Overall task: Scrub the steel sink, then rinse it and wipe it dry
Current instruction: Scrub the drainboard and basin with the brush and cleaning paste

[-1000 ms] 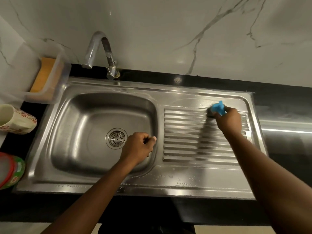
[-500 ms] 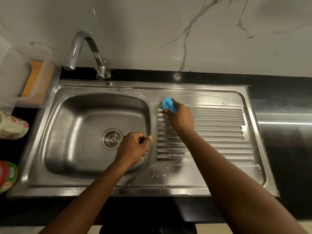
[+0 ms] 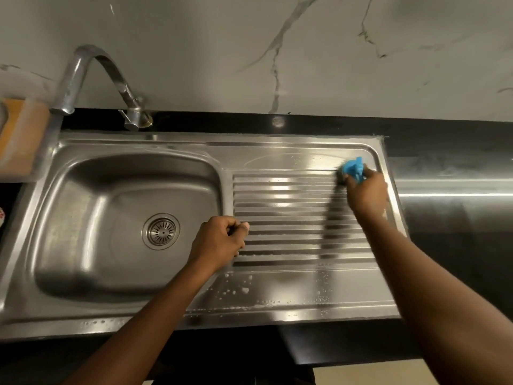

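The right hand (image 3: 367, 191), fingers curled around the blue scrubber (image 3: 353, 168), has swept across the drainboard (image 3: 283, 207) from its basin-side corner to its 2 o'clock corner and presses the scrubber on the steel. The left hand (image 3: 219, 241) stays a fist holding nothing at the basin's 3 o'clock edge. Suds (image 3: 244, 290) dot the sink (image 3: 166, 140) at 6 o'clock. The faucet (image 3: 97, 76) stands at 10 o'clock, with a black counter (image 3: 449, 129) around the sink and a marble wall (image 3: 222, 45) behind.
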The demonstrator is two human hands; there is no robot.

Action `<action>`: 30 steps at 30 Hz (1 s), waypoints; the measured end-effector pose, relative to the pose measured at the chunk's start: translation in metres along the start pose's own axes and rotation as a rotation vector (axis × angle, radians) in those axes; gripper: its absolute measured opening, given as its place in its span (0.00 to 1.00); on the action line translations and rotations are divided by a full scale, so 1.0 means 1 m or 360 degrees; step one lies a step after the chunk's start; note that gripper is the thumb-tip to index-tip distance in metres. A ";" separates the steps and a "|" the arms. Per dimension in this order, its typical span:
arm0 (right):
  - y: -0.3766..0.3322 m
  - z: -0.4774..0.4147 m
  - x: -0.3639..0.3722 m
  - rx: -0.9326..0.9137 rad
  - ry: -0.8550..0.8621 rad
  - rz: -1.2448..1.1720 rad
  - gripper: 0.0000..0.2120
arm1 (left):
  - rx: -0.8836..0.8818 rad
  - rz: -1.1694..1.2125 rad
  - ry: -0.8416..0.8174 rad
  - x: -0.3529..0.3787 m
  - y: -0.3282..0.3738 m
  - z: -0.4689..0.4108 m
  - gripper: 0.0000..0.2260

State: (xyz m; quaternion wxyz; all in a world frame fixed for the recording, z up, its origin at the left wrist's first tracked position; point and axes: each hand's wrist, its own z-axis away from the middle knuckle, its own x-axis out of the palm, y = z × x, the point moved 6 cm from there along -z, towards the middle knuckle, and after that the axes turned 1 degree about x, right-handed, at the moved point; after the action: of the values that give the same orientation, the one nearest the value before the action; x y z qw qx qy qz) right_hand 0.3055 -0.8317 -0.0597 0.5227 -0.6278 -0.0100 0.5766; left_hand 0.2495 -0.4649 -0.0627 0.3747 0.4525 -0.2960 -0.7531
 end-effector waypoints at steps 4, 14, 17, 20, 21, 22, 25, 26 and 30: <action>-0.026 0.032 0.045 -0.0217 -0.0117 0.0005 0.17 | 0.0049 -0.0017 -0.0033 0.021 0.014 -0.004 0.12; -0.007 0.060 0.054 -0.0540 -0.0296 0.0226 0.27 | 0.0070 0.0015 -0.0061 0.056 0.032 -0.014 0.14; 0.027 0.020 0.000 -0.0410 -0.0167 0.0187 0.23 | 0.0069 0.0035 -0.0068 0.061 0.033 -0.016 0.14; 0.046 -0.015 -0.040 -0.0280 -0.0045 0.0205 0.21 | 0.0073 0.0046 -0.0052 0.062 0.033 -0.018 0.13; 0.050 -0.023 -0.046 -0.0229 -0.0005 0.0192 0.22 | 0.0075 0.0053 -0.0048 0.062 0.032 -0.018 0.13; 0.051 -0.028 -0.050 -0.0193 0.0024 0.0183 0.22 | 0.0077 0.0056 -0.0044 0.062 0.030 -0.018 0.13; 0.045 -0.037 -0.048 -0.0187 0.0072 0.0182 0.22 | 0.0089 0.0040 -0.0048 0.063 0.027 -0.016 0.13; 0.042 -0.040 -0.045 -0.0179 0.0072 0.0155 0.22 | 0.0092 0.0033 -0.0047 0.063 0.026 -0.015 0.13; 0.021 -0.050 -0.032 -0.0114 0.0021 0.0003 0.23 | 0.0095 0.0029 -0.0017 0.058 0.024 -0.012 0.12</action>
State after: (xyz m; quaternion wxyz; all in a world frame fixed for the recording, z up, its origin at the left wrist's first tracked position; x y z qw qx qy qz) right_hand 0.3186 -0.8931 -0.0612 0.4994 -0.6499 -0.0264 0.5724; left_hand 0.2499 -0.5276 -0.0758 0.3662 0.4566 -0.3245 -0.7430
